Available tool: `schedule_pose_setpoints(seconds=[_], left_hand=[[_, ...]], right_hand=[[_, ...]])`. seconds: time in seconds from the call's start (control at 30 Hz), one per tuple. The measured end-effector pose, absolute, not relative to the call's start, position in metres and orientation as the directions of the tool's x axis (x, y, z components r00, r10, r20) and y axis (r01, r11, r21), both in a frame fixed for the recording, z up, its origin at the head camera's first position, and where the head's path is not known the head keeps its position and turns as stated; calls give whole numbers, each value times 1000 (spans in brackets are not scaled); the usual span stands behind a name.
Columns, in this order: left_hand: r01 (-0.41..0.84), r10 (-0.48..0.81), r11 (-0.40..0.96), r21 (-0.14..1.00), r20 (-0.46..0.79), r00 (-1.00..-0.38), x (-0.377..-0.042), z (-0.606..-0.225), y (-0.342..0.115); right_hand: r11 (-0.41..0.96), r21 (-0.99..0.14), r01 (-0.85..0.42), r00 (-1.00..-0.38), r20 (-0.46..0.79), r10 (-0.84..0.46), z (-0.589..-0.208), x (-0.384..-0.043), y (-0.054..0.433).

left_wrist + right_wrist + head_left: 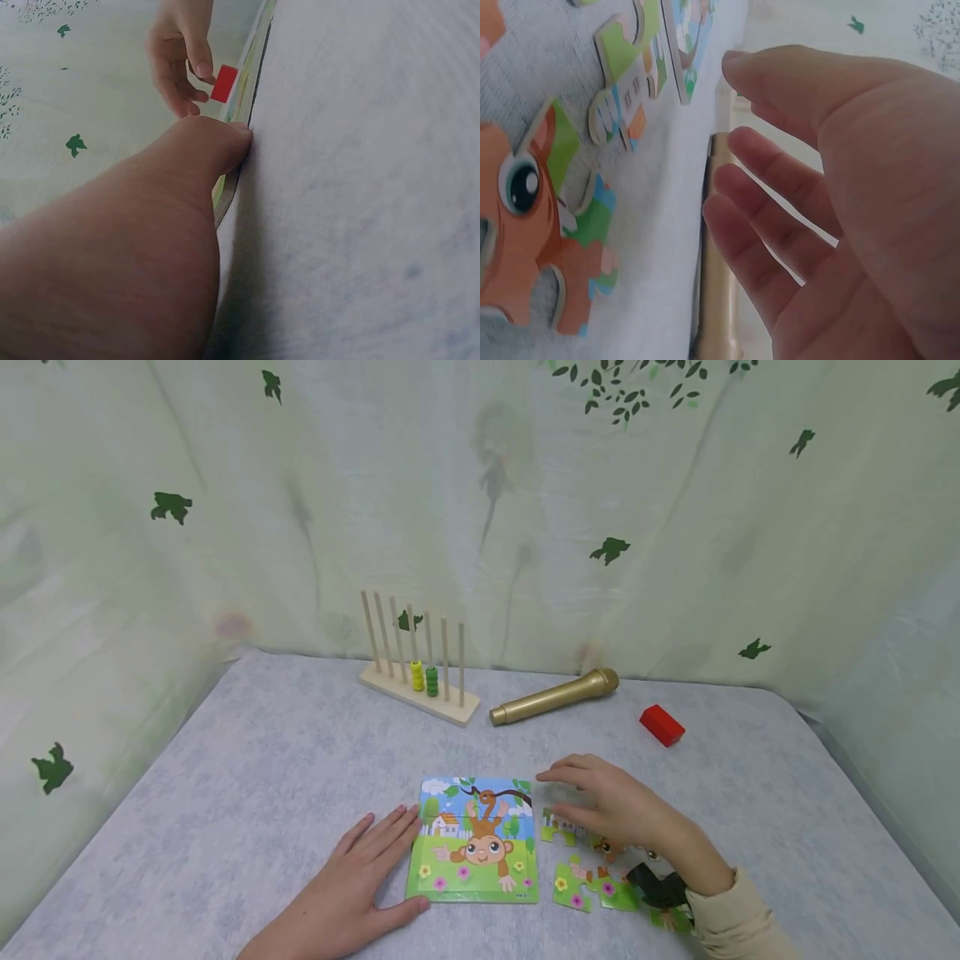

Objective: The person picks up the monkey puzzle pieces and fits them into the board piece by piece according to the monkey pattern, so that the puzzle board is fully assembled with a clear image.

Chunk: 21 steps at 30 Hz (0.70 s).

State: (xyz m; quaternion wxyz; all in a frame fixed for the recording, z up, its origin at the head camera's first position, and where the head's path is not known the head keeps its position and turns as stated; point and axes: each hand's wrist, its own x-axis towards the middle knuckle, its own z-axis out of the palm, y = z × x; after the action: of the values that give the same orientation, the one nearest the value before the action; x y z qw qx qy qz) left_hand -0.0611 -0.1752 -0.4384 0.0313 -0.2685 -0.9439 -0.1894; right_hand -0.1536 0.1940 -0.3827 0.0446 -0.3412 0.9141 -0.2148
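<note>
A square picture puzzle board (pixel 474 895), printed with a monkey hanging from a branch, lies flat on the table in the head view. My left hand (pixel 352 887) rests on the table at its left side, fingers stretched out, with fingertips and thumb at the board's edge. Several loose jigsaw pieces (pixel 573 885) lie to the right of the board, partly hidden by my right arm. Over them hovers my right hand (pixel 611 800), near the board's upper right corner. The right wrist view shows its fingers (pixel 761 202) loosely bent and apart, holding nothing, with a brown animal-face piece (pixel 506 217) nearby.
Behind the board stands a wooden peg rack (pixel 457 714) with yellow and green beads on two pegs. A gold toy microphone (pixel 555 697) lies to its right, and a red block (pixel 662 726) sits farther right. A leaf-patterned curtain (pixel 480 510) hangs behind the table.
</note>
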Motion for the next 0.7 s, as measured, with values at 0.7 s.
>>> schedule_pose_setpoints(seconds=[0.7], left_hand=[[501,492,787,361,125,-862,-62,-438,-174]], right_hand=[[687,-484,-542,-762,-61,-644,-384,-156,213]])
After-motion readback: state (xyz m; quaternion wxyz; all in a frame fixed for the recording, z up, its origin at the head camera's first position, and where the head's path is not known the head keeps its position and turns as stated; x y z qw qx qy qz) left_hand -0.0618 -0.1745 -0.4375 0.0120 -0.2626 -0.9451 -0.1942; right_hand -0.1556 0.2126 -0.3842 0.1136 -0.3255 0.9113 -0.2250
